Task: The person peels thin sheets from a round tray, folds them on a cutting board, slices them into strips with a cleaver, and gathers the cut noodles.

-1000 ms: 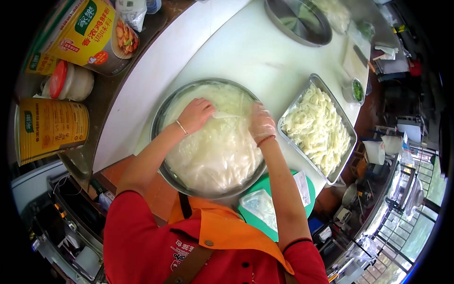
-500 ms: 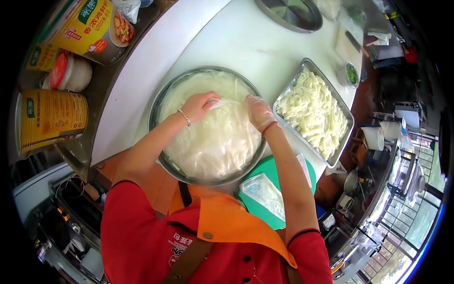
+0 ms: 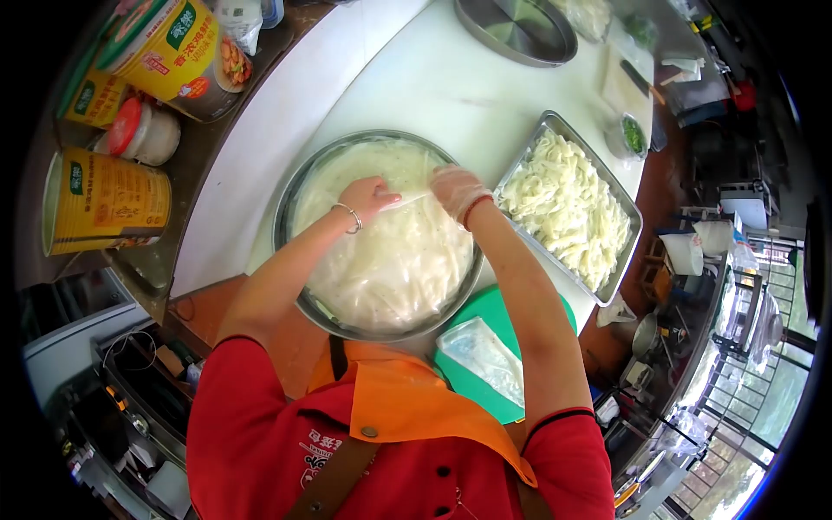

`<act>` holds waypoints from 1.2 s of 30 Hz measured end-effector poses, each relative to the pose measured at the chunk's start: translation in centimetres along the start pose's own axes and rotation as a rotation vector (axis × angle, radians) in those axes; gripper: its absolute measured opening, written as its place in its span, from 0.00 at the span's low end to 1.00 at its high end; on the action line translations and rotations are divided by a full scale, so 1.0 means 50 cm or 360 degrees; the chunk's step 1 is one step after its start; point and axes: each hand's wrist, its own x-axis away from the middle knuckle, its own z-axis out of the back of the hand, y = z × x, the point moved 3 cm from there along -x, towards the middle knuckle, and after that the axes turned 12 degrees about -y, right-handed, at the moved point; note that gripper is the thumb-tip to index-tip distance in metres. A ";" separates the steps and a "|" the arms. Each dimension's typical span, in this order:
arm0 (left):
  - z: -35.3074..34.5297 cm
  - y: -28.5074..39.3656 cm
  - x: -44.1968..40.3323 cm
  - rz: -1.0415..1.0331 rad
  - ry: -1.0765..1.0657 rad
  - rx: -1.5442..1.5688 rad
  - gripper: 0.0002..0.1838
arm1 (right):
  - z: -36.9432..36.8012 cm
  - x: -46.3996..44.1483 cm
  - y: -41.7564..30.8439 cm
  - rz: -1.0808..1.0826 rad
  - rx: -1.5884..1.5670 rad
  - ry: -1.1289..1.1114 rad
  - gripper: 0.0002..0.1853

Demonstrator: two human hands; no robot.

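In front of me, a large round metal basin (image 3: 278,227) holds a pale white mass, with clear plastic film (image 3: 381,269) lying wrinkled over it. My left hand (image 3: 367,199), bare and with a bracelet at the wrist, pinches a gathered strip of the film above the middle of the basin. Opposite it, my right hand (image 3: 459,192) wears a clear disposable glove and a red bracelet. Its fingers are closed on the same film near the basin's right rim, and the strip between both hands looks pulled taut. The fingertips of the right hand are partly hidden.
Right of the basin, a rectangular metal tray (image 3: 626,251) is heaped with wide white noodles (image 3: 568,204). A green board (image 3: 485,390) with a clear packet (image 3: 485,357) lies nearer me. A round pan (image 3: 529,39) stands at the back; yellow cans (image 3: 113,204) line the left shelf.
Both hands have shifted slightly left, and the right hand has turned inward over the basin. The film between them is stretched out more as a strip. The view has shifted a little.
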 end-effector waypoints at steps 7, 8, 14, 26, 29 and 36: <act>-0.030 0.050 -0.015 -0.0476 0.0211 0.0174 0.19 | -0.001 0.038 0.034 0.0006 -0.0059 -0.0132 0.11; -0.033 0.047 -0.009 -0.0369 0.0190 0.0141 0.17 | 0.002 0.057 0.034 0.0019 -0.0099 -0.0195 0.11; -0.069 0.032 0.023 -0.0337 -0.0092 0.0115 0.09 | -0.057 0.122 0.012 0.0035 -0.0319 0.0019 0.07; -0.101 0.073 0.292 -0.1777 0.0185 -0.1185 0.19 | 0.011 0.345 -0.141 0.0053 -0.0663 -0.0133 0.06; -0.161 0.058 0.358 -0.1788 -0.0075 -0.1196 0.22 | -0.027 0.391 -0.198 0.0121 -0.0556 -0.0273 0.06; -0.205 -0.063 0.408 -0.1269 -0.0066 -0.0916 0.15 | -0.056 0.431 -0.260 -0.0006 -0.0359 -0.0549 0.08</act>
